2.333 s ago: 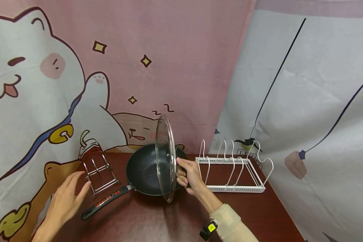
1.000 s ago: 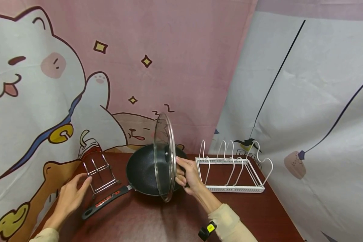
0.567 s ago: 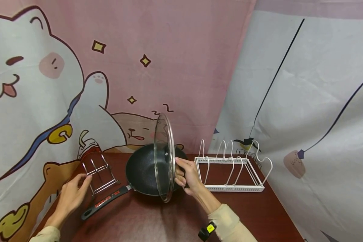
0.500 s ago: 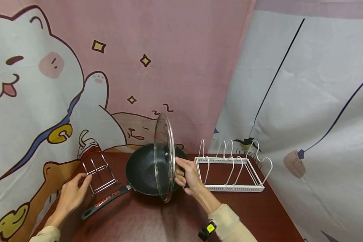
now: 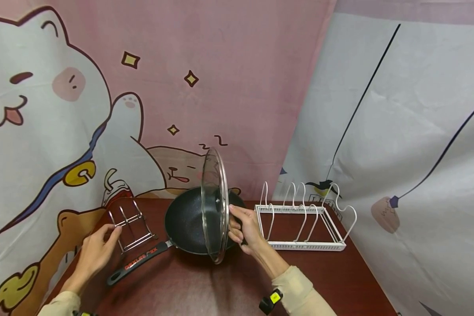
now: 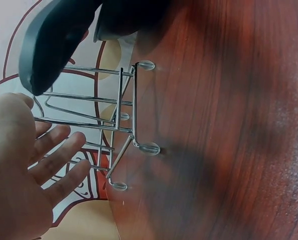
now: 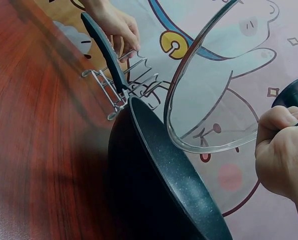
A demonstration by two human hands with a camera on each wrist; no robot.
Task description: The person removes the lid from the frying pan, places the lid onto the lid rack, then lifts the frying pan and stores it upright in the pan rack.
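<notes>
Right hand (image 5: pixel 245 230): fingers curled, holding the lid (image 5: pixel 214 206) by its dark knob (image 7: pixel 290 94). Lid is glass with a metal rim and stands on edge, nearly upright, over the right part of the pan (image 5: pixel 185 224). Cannot tell whether its lower rim touches the pan.

Left hand (image 5: pixel 96 252): thumb and forefinger close together in a narrow pinch at the left side of the chrome rack (image 5: pixel 138 242); the other fingers spread loosely behind the bars in the left wrist view. Rack sits at the far left of the table (image 5: pixel 174 289), on clear feet (image 6: pixel 150 148).

Pan: dark, speckled inside, mid-table toward the far edge. Its black handle (image 5: pixel 140 262) points near-left, passing on the near side of the chrome rack.

White rack (image 5: pixel 306 246): right of the pan, wire loops upright. Reddish-brown tabletop. A cartoon-printed cloth (image 5: pixel 241 66) hangs behind. Pale sleeves on both arms; black band (image 5: pixel 271 302) at the right wrist.
</notes>
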